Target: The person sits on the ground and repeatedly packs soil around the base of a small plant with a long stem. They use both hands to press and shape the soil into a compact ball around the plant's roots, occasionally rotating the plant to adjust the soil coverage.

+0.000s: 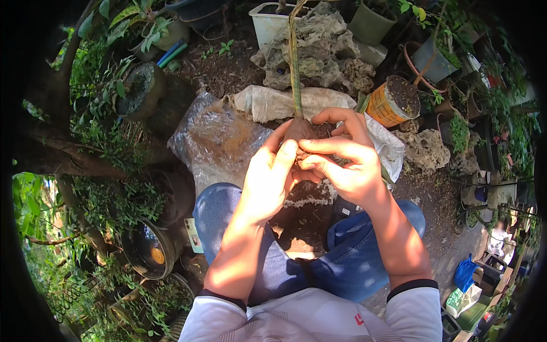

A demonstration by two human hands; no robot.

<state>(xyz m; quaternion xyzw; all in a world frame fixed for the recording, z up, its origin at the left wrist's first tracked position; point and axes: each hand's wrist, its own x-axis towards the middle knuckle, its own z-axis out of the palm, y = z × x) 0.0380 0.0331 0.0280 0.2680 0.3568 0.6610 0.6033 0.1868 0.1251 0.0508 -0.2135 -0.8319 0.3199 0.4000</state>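
Note:
Over my lap I hold a plant with a brown tuber-like base (300, 129) and one long green-yellow stem (295, 68) rising away from me. My left hand (271, 171) cradles the base from the left, its thumb lying along the near side. On the right, my right hand (352, 160) has its thumb and index finger pinched at the crumbly reddish-brown underside (302, 159). The other fingers of that hand curl around the far right side. Fingers partly hide the base. Beneath lie pale woven sacking (295, 102) and a clear plastic sheet (222, 137).
Craggy rocks (316, 47) and a white pot (267, 28) stand ahead. An orange-yellow bucket of soil (386, 104) tilts at right. Left are a dark round pot (141, 92), a basin (149, 252) and a phone (193, 235) by my knee. A blue bag (465, 273) sits far right.

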